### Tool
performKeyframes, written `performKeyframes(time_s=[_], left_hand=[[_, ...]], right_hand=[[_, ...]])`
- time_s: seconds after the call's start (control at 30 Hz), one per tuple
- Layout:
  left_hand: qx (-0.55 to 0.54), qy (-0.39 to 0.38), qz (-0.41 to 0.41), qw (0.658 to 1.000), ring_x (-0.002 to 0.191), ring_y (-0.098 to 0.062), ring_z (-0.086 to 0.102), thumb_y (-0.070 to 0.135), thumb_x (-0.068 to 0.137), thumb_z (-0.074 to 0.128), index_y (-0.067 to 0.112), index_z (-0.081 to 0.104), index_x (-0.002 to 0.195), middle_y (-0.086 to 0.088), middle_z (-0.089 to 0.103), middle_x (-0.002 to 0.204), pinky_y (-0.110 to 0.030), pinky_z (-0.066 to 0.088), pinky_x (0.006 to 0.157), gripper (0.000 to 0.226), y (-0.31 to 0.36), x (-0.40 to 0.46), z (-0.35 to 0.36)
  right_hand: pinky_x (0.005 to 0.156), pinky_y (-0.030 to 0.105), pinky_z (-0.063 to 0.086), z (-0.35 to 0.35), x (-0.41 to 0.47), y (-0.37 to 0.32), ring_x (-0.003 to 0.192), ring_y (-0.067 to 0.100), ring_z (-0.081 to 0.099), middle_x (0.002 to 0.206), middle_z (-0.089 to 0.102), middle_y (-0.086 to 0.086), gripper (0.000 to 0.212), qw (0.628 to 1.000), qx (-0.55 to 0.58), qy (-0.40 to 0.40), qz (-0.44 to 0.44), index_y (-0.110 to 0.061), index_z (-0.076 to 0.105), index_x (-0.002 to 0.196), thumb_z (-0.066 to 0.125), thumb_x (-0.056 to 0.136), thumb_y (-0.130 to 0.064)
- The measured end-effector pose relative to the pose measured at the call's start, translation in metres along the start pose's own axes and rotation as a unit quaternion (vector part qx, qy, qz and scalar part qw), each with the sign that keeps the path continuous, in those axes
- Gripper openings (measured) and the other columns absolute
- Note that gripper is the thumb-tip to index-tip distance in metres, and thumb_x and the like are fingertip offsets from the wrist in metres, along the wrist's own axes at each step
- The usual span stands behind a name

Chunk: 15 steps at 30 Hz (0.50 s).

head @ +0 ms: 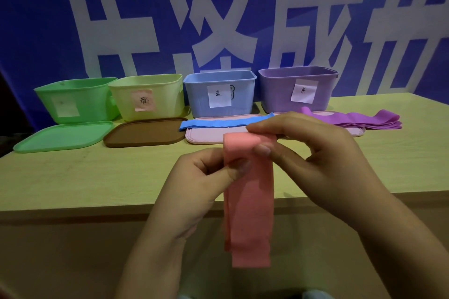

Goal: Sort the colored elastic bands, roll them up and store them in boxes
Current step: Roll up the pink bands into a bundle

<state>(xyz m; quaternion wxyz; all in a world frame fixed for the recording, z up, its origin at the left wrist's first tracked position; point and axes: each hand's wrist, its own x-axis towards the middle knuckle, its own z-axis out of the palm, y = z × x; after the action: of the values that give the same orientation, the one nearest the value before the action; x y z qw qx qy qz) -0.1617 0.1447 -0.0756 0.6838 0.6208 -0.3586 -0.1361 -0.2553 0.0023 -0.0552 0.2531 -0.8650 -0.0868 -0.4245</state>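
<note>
1. Both hands are up in front of the pale yellow-green wooden table (73, 177), holding one flat pink elastic band (249, 201) between them, above the table's near edge.
2. Left hand (206, 177): comes in from bottom centre, palm turned inward/right. Thumb and curled fingers pinch the band's left edge a bit below its top. So it's closed on the band, not loose.
3. Right hand (308, 153): comes in from the lower right w/ forearm angled up-left. Fingers reach over the top of the band, thumb presses on the front just under the fold. Also gripping the band.
4. The top of the pink band is folded/curled over btw the two hands; the rest hangs straight down past the table edge, doubled so two layers show at the bottom.
5. Back row on the table, L to R: green plastic box (73, 102), pale yellow plastic box (155, 97), light blue plastic box (218, 94), purple plastic box (296, 87). All open, each w/ a paper label on the front.
6. Lids lie flat in front of them: green lid (63, 137), brown lid (145, 132), pink lid (206, 136).
7. Blue elastic band (226, 122) lies stretched flat across the pink lid's far edge, in front of the blue box.
8. Stack of purple elastic bands (359, 120) lies in front of the purple box, partly behind the right hand.
9. Behind it all: blue banner w/ big white characters (218, 19).
</note>
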Motion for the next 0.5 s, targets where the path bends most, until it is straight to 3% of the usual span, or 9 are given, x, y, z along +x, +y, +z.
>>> performKeyframes(time_s=[0.3,0.43,0.5], left_hand=[[-0.01,0.007,0.017,1.0,0.077,-0.008,0.069,0.033,0.062,0.069,0.027,0.077,0.082,0.003,0.075,0.082,-0.02,0.052,0.066,0.022,-0.0016,-0.0012,0.0052],[-0.016,0.003,0.018,1.0,0.077,-0.011,0.069,0.033,0.064,0.079,0.027,0.076,0.086,0.001,0.075,0.083,-0.027,0.055,0.07,0.023,-0.0041,0.0,0.0045],[-0.018,0.001,0.015,1.0,0.078,-0.012,0.069,0.045,0.058,0.082,0.03,0.077,0.086,0.001,0.075,0.084,-0.03,0.055,0.071,0.033,-0.0056,-0.0002,0.0042]], right_hand=[[0.086,0.019,0.048,0.0079,-0.0043,0.0044,0.097,0.006,0.059,0.1,0.062,-0.01,0.027,0.993,-0.07,0.076,-0.056,-0.01,0.068,0.107,0.057,0.086,-0.023],[0.089,0.019,0.046,0.0094,-0.0054,0.0085,0.098,0.007,0.059,0.102,0.067,-0.003,0.025,0.993,-0.074,0.063,-0.065,-0.011,0.069,0.104,0.057,0.086,-0.022],[0.089,0.018,0.046,0.0102,-0.0064,0.01,0.099,0.008,0.059,0.103,0.068,-0.001,0.024,0.994,-0.071,0.043,-0.07,-0.011,0.07,0.104,0.056,0.086,-0.022]])
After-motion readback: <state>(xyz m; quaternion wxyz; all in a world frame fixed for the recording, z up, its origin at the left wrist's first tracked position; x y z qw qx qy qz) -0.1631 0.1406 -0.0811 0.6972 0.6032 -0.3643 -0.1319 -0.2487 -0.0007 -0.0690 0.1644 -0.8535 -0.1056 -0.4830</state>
